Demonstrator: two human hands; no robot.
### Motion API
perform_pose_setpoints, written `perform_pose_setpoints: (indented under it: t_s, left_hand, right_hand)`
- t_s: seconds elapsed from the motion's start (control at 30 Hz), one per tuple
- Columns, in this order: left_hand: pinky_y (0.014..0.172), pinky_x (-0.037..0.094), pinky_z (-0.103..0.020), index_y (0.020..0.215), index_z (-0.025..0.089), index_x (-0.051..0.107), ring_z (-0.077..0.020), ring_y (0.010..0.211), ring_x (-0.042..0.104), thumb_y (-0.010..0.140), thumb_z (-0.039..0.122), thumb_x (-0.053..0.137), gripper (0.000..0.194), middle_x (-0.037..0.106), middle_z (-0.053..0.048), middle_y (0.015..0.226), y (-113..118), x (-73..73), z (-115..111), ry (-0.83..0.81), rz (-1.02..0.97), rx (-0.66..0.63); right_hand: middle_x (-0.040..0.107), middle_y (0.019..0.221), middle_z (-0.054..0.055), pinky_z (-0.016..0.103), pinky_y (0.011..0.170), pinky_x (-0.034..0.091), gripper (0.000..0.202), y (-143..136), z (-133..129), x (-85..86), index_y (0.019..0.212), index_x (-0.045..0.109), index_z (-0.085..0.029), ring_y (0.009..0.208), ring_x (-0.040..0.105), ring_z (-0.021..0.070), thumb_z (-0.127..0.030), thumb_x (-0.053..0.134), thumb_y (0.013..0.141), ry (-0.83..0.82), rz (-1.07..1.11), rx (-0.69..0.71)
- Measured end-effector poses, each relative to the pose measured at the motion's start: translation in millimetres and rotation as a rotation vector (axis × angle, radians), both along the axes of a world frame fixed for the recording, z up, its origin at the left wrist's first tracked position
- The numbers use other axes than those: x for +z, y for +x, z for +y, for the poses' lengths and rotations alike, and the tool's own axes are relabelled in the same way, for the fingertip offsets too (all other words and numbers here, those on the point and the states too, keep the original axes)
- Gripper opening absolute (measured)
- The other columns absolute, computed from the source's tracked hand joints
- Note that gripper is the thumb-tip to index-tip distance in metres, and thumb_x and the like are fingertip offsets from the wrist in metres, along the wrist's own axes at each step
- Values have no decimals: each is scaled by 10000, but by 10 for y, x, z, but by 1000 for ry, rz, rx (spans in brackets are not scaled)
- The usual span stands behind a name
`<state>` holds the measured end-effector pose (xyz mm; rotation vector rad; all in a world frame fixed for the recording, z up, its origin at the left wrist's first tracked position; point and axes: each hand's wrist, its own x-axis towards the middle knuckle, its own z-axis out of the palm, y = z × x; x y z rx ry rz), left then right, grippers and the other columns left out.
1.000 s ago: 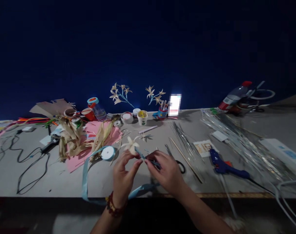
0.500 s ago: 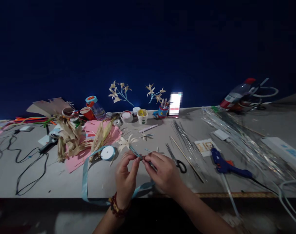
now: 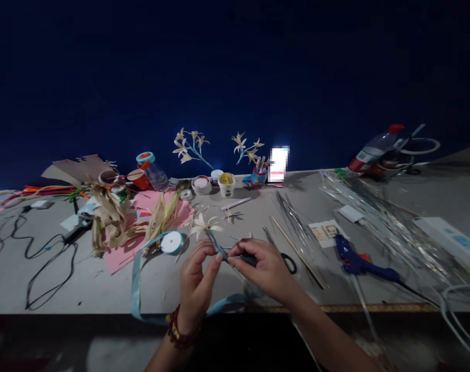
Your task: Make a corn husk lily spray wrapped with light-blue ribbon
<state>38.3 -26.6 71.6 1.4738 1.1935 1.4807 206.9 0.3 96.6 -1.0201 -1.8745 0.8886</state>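
Note:
My left hand (image 3: 198, 274) is closed, thumb and fingers pinching the blue-wrapped stem of a pale flower (image 3: 205, 226) that points away from me. My right hand (image 3: 264, 268) is closed against the same stem, its fingertips meeting the left ones; a dark bluish strip shows between its fingers. Light-blue ribbon (image 3: 135, 289) loops from a white spool (image 3: 172, 242) along the table's front edge and passes under my right hand. Scissors (image 3: 288, 263) lie just right of that hand, partly hidden behind it. A smaller flower (image 3: 233, 215) with a blue stem lies beyond the hands.
Dried corn husks (image 3: 113, 219) lie on pink paper (image 3: 116, 261) at left. Two flower sprays (image 3: 196, 150) stand at the back near tubs (image 3: 227, 185) and a bright phone (image 3: 278, 164). Rightward are a stick (image 3: 297, 252), thin wires (image 3: 293, 214), and a blue glue gun (image 3: 361, 263) with its cord.
Both hands have shifted slightly, the left one a little left and down. The pale flower stands more upright above the fingers, and the right hand now covers more of the scissors.

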Motion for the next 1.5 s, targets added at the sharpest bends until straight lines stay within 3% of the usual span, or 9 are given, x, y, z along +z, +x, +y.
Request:
perform_pose_setpoints:
  t_s: [0.23, 0.53, 0.83, 1.2, 1.5]
  left_hand:
    - [916, 444, -326, 928, 197, 673, -216, 1004, 602, 859, 226, 643, 81, 674, -53, 939, 10, -38, 2, -73, -87, -76]
    - [912, 452, -319, 855, 189, 688, -215, 1012, 578, 832, 216, 676, 37, 628, -59, 942, 0, 0, 97, -166, -282, -188]
    - [894, 456, -305, 764, 183, 674, -214, 1008, 573, 785, 216, 720, 60, 599, -53, 927, 40, -29, 126, -203, -390, -153]
    - [901, 472, -365, 750, 179, 658, -221, 946, 591, 718, 253, 774, 142, 608, -53, 916, 75, 38, 139, -266, -541, -234]
    - [810, 491, -332, 702, 171, 658, -198, 856, 583, 682, 291, 801, 188, 597, -47, 854, 68, 33, 157, -323, -599, -315]
  right_hand:
    - [709, 793, 10, 238, 685, 460, 22, 16, 11, -8, 823, 678, -191, 744, 648, 150, -188, 658, 831, -39, 47, 3]
    - [691, 756, -2, 229, 666, 458, 51, 93, 70, 31, 803, 691, -186, 701, 624, 137, -217, 668, 836, -113, 76, 84]
    - [666, 752, -7, 238, 670, 444, 61, 78, 59, 16, 790, 655, -188, 710, 607, 139, -230, 665, 834, -118, 93, 46]
    - [687, 873, 41, 326, 857, 500, 192, -4, 39, -102, 725, 549, -201, 896, 654, 186, -281, 709, 796, -274, 475, 95]
    - [643, 741, 15, 310, 786, 503, 287, -40, 44, -82, 659, 589, -196, 798, 631, 178, -388, 800, 697, -416, 598, 124]
